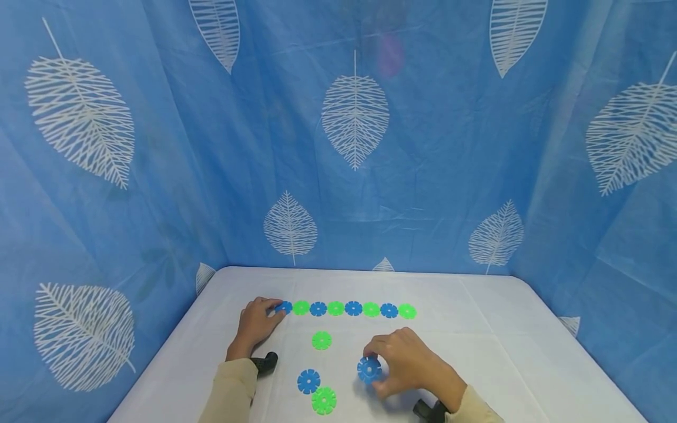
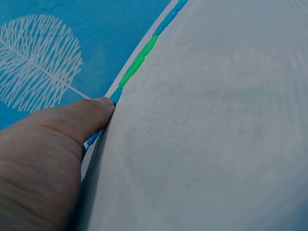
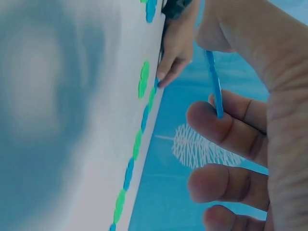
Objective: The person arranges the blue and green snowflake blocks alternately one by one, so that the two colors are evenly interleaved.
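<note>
My right hand (image 1: 409, 361) pinches a blue notched plastic disc (image 1: 369, 370) by its edges, thumb on one side and fingertips on the other. In the right wrist view that disc (image 3: 215, 84) appears edge-on, raised off the table. My left hand (image 1: 258, 322) is at the left end of a row of discs, thumb and index finger around the edges of the end blue disc (image 1: 284, 307). Rightward the row alternates, starting with a green disc (image 1: 301, 307) and a blue disc (image 1: 318, 308), and ends in a green disc (image 1: 407, 311).
Between the hands, a loose green disc (image 1: 321, 340) lies below the row. Nearer the front, a blue disc (image 1: 308, 381) lies against another green disc (image 1: 324, 400). The table (image 1: 476, 329) has a white cover, and a blue leaf-print curtain (image 1: 423, 147) surrounds its back and sides.
</note>
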Demonstrator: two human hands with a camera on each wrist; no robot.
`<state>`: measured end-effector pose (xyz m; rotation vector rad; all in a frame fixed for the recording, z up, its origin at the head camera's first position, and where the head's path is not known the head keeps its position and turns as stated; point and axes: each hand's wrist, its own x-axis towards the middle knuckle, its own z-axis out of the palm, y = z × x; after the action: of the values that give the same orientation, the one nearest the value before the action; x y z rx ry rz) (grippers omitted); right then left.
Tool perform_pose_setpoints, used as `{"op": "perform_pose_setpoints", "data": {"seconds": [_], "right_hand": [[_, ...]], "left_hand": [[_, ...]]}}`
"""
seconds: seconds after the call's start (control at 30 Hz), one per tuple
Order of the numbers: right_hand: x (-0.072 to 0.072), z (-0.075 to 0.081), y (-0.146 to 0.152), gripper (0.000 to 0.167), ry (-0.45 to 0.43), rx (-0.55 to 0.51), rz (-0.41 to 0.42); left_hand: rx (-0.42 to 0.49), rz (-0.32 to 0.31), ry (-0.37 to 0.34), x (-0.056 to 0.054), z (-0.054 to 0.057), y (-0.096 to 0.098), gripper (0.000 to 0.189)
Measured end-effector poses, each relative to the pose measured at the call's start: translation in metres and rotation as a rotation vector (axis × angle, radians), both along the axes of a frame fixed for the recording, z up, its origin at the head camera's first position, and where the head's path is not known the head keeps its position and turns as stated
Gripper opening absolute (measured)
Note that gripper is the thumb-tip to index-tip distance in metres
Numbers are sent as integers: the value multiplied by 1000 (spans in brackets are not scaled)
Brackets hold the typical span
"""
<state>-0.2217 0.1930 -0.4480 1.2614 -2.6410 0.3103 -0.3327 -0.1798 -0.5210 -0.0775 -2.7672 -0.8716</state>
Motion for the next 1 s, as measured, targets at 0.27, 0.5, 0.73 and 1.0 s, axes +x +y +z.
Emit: {"op": "perform_pose_setpoints", "data": {"seconds": [0.27, 0.5, 0.73, 1.0], "right_hand": [[-9, 6, 14, 39, 118, -73, -7], [-20, 8, 26, 40, 150, -114, -59], [-31, 19, 46, 44, 252, -216, -114], [-44, 35, 76, 46, 328, -333, -141]], "left_hand": [[-9, 4, -7, -3, 0, -1, 39], [-3, 8, -10, -3, 1, -1, 39], [-1, -3, -5, -1, 1, -1, 39], [9, -1, -5, 0, 0, 0, 39]]}}
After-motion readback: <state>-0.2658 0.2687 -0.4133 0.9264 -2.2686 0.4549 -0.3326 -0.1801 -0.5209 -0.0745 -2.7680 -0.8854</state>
